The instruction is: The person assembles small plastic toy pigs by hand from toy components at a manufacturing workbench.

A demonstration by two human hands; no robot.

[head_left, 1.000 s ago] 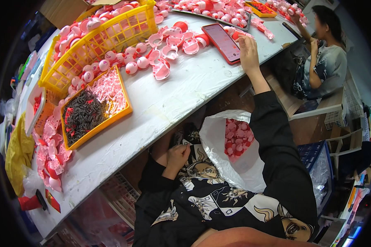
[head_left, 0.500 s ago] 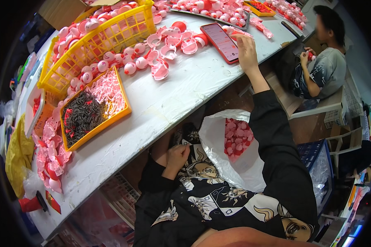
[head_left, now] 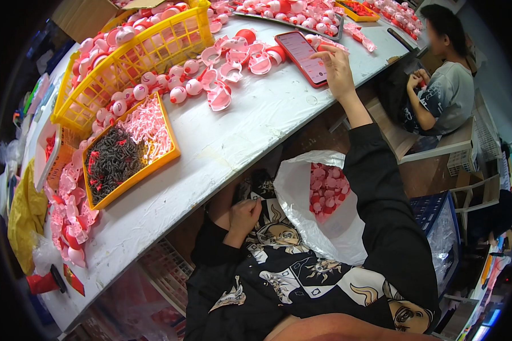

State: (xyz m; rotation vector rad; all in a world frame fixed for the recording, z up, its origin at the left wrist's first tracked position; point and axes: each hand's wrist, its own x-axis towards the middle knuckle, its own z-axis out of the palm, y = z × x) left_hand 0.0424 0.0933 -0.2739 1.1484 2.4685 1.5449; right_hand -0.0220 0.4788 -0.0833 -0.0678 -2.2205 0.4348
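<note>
A red-cased smartphone (head_left: 303, 59) lies on the white table with its screen lit. Over its right edge reaches my right hand (head_left: 339, 73), index finger stretched toward the screen and the other fingers loosely bent, holding nothing; whether the fingertip touches the glass I cannot tell. My left hand (head_left: 245, 218) rests closed against my lap below the table edge, with nothing showing in it. Between my arms, a white plastic bag (head_left: 293, 190) stands with its mouth spread, and small pink and red plastic parts (head_left: 329, 190) show inside.
On the table (head_left: 222, 145), a yellow basket (head_left: 148, 51) brims with pink pieces beside a yellow tray (head_left: 175, 153) of black and pink small parts. Loose pink shells (head_left: 230, 71) lie near the phone. At right, a co-worker (head_left: 446, 79) sits holding something red.
My right index finger has shifted slightly left over the phone screen. The co-worker's head and hands have moved a little left. My left hand has stayed still.
</note>
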